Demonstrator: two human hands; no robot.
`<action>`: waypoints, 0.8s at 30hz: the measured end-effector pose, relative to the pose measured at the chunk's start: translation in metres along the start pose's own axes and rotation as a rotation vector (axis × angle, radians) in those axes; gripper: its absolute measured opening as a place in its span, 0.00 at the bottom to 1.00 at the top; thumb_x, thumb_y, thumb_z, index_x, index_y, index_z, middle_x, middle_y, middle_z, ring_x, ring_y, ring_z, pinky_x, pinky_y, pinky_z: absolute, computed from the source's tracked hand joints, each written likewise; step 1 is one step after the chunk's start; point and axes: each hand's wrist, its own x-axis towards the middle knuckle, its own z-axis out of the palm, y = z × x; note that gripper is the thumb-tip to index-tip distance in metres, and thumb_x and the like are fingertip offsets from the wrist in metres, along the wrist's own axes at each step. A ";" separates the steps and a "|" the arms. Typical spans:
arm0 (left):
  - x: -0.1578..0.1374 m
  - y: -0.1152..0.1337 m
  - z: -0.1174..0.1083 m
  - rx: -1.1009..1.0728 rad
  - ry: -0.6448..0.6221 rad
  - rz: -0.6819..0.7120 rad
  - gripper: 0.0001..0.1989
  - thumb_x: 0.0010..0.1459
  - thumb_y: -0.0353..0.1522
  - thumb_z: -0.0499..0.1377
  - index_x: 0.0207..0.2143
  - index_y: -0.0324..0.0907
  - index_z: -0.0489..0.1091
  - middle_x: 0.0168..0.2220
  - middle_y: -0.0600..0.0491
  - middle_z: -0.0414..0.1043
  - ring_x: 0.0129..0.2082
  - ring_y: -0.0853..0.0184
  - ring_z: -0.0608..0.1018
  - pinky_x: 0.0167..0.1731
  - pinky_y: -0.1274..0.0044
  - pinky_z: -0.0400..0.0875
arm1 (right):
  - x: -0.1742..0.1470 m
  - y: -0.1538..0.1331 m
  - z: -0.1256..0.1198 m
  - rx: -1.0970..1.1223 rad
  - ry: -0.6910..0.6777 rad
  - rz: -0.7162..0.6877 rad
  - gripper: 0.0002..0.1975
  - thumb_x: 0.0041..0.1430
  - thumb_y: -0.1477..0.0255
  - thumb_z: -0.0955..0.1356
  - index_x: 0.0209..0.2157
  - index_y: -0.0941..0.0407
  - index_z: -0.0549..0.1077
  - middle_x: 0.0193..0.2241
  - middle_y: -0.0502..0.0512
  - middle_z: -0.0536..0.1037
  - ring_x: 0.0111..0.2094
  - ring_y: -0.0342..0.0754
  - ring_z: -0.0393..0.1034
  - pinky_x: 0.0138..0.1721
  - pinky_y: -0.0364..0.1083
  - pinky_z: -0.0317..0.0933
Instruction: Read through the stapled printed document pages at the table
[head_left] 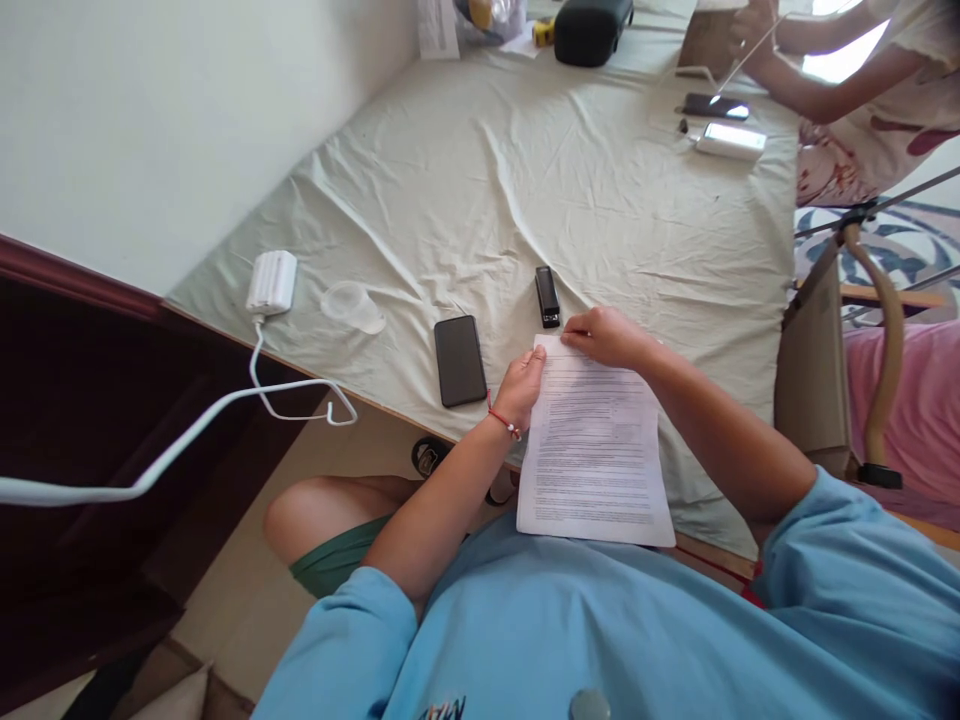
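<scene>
A printed stack of paper sheets [592, 450] lies at the near table edge, its lower end against my blue shirt. My left hand [523, 385], with a red bracelet at the wrist, is closed on the upper left corner, thumb on top. At the top edge, my right hand [609, 337] is closed with its fingertips pinching the paper; what lies under those fingers is hidden. Just beyond the sheets is a black stapler [547, 297], close to my right fingertips but apart from them. To the left of my left hand rests a dark-screened phone [460, 361].
A power strip [271, 282] with a white cable and a clear plastic cup [351, 306] are at left. A black case [592, 30] stands far back. Far right, another person's hands [752, 40] are near power banks [731, 141]. A chair [814, 360] borders the table's right edge.
</scene>
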 end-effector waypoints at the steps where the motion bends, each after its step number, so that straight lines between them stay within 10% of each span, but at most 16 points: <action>1: 0.000 -0.001 0.001 -0.026 0.014 -0.040 0.14 0.68 0.41 0.64 0.37 0.40 0.76 0.30 0.52 0.80 0.35 0.64 0.82 0.43 0.73 0.76 | 0.008 0.005 0.001 -0.023 -0.036 0.010 0.14 0.68 0.69 0.66 0.37 0.54 0.84 0.36 0.56 0.85 0.37 0.50 0.74 0.39 0.47 0.60; 11: -0.023 -0.016 0.007 -0.083 0.088 -0.289 0.09 0.66 0.29 0.60 0.31 0.39 0.76 0.31 0.46 0.84 0.39 0.57 0.87 0.49 0.65 0.81 | 0.062 0.034 -0.001 -0.093 -0.120 0.104 0.13 0.63 0.74 0.67 0.38 0.55 0.86 0.38 0.61 0.85 0.40 0.54 0.76 0.40 0.49 0.61; 24: -0.038 -0.041 0.004 -0.083 0.121 -0.212 0.14 0.53 0.38 0.73 0.28 0.38 0.74 0.29 0.46 0.82 0.45 0.52 0.86 0.49 0.66 0.80 | 0.068 0.042 0.010 -0.090 0.038 0.120 0.15 0.68 0.70 0.67 0.47 0.55 0.86 0.46 0.62 0.86 0.51 0.63 0.76 0.49 0.55 0.66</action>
